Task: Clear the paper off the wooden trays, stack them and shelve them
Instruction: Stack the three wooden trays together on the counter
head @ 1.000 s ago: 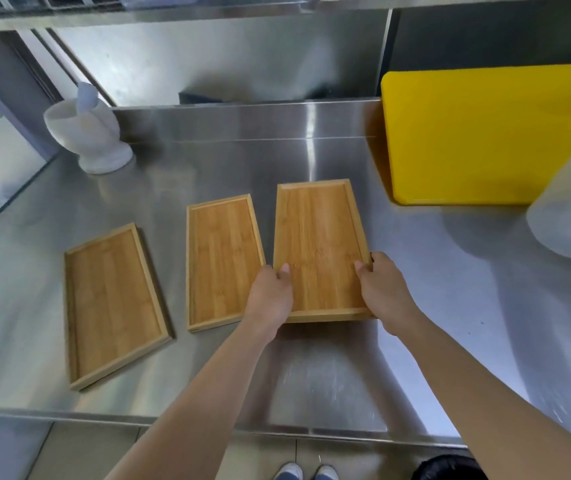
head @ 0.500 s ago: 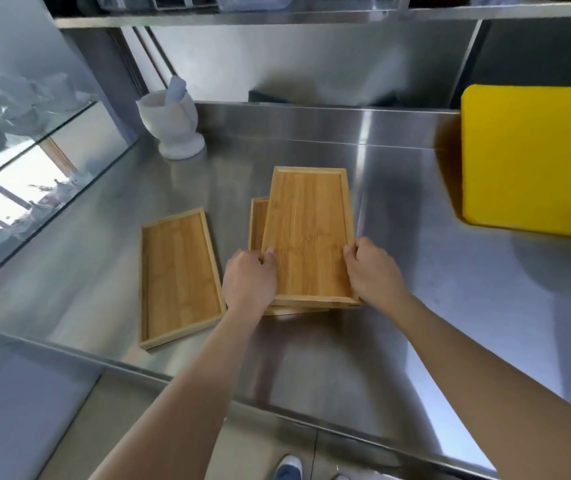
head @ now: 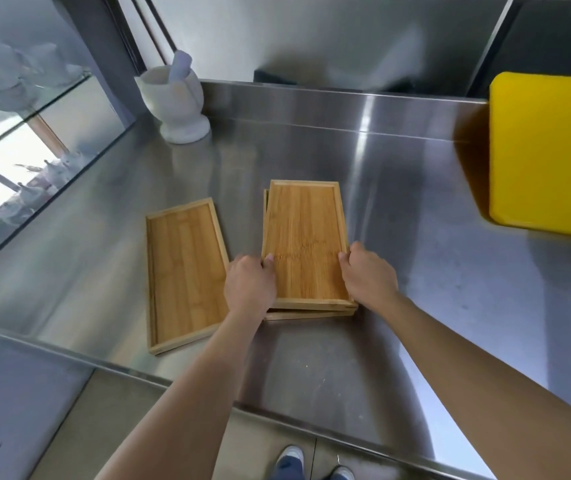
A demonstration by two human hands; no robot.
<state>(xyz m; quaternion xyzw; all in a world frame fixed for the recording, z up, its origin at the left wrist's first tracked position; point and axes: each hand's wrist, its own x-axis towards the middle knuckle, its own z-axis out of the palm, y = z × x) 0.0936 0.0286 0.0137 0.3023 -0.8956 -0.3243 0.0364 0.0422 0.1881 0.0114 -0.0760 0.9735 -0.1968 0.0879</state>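
I have both hands on the top tray [head: 306, 237], which sits on a second tray [head: 308, 313] on the steel counter [head: 433, 271]. My left hand [head: 250, 285] is curled around the near left edge of the top tray, thumb over the rim and the other fingers tucked down the side. My right hand [head: 369, 276] grips the near right edge the same way, thumb lying on the rim. The lower tray shows only as a thin strip along the near end and a sliver at the far left corner, so the two are almost squared up, the top one turned slightly off line. I cannot tell whether the fingers reach down to the lower tray as well.

A third tray [head: 187, 271] lies flat on the counter just left of the pair, close to my left hand but apart from the stack, its near end angled a little to the right. All three trays are bare wood inside.

Far left on the counter stands a white mortar [head: 180, 105] with a pestle [head: 181, 64] leaning in it. A yellow cutting board [head: 550, 154] lies at the far right, well apart from the trays. A glass shelf [head: 35, 109] with white crockery runs along the left side.
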